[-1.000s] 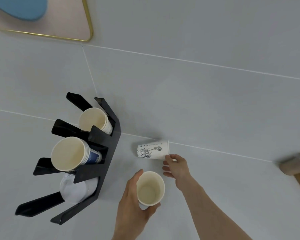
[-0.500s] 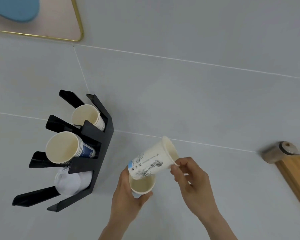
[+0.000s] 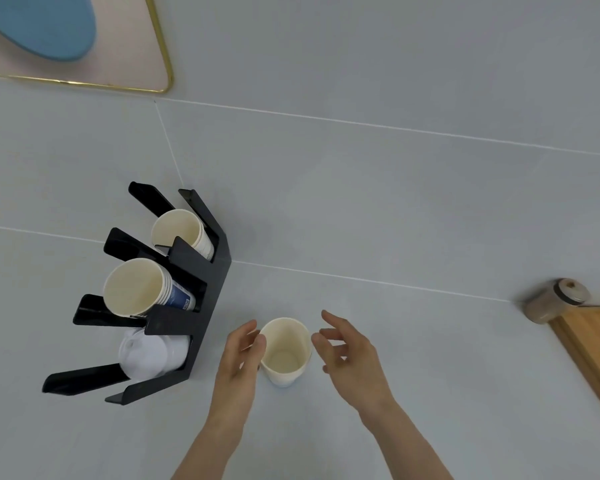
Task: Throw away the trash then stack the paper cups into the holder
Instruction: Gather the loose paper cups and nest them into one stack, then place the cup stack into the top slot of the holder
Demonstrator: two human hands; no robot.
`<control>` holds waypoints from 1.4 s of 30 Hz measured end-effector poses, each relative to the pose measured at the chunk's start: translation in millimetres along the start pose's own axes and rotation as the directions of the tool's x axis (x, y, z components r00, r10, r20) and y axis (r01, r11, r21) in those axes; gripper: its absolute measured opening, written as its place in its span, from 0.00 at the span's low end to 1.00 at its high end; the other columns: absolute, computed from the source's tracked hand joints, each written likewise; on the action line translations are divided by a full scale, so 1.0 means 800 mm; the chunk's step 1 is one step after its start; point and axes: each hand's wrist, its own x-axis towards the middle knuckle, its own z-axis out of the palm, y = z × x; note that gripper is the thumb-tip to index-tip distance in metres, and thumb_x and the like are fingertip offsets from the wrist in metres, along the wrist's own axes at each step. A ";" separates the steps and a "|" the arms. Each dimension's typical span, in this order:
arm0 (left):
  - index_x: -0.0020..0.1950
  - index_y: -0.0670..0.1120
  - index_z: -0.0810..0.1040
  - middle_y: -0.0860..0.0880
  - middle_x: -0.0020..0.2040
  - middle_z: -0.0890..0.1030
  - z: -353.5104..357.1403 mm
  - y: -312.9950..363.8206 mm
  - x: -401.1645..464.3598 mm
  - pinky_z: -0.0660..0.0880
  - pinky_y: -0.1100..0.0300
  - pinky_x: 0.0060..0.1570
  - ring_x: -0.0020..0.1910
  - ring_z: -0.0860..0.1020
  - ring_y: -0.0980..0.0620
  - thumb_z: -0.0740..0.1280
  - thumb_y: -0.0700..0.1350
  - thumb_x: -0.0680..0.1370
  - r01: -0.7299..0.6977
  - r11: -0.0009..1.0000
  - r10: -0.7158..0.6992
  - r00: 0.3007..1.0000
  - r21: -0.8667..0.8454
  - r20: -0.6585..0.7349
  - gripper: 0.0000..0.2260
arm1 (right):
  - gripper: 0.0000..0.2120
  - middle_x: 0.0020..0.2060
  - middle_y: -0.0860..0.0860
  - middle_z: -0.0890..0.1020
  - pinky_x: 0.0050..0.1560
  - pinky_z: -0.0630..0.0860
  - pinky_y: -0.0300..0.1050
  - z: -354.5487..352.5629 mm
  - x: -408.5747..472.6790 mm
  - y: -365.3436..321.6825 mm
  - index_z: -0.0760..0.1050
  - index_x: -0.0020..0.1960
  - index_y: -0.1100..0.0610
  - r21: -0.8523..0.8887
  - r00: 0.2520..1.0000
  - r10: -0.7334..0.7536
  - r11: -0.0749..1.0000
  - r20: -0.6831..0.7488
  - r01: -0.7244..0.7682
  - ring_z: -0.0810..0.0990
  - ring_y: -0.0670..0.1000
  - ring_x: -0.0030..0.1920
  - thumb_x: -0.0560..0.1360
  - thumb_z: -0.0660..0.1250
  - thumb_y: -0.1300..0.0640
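Observation:
Two nested white paper cups (image 3: pixel 284 353) stand upright on the grey table, mouth up. My left hand (image 3: pixel 241 356) is at their left side, fingertips touching the rim, fingers loose and not wrapped around. My right hand (image 3: pixel 347 351) hovers just right of the cups with its fingers spread, holding nothing. To the left stands the black cup holder (image 3: pixel 201 303). Its top slot holds a stack of cups (image 3: pixel 181 233), and the slot below holds a bigger stack with blue print (image 3: pixel 136 289). White lids (image 3: pixel 146 355) fill the third slot.
A pink tray with a gold rim (image 3: pixel 142 74) carrying a blue object (image 3: pixel 39 26) lies at the far left. At the right edge a lidded jar (image 3: pixel 555 303) lies beside a wooden board (image 3: pixel 596 351). The holder's lowest slot (image 3: pixel 84 379) is open.
My right hand picked up the printed cup lying on its side and dropped it into the cup in my left hand. The nested cups now stand on the table and both hands have loosened.

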 end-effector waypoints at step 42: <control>0.64 0.45 0.75 0.42 0.51 0.83 -0.061 0.187 0.006 0.83 0.48 0.51 0.40 0.82 0.44 0.67 0.42 0.79 0.065 0.998 -0.066 0.996 0.015 0.058 0.14 | 0.08 0.51 0.59 0.87 0.42 0.85 0.48 -0.001 -0.018 -0.181 0.83 0.56 0.51 0.114 0.998 0.040 0.992 0.046 -0.045 0.85 0.54 0.37 0.81 0.67 0.54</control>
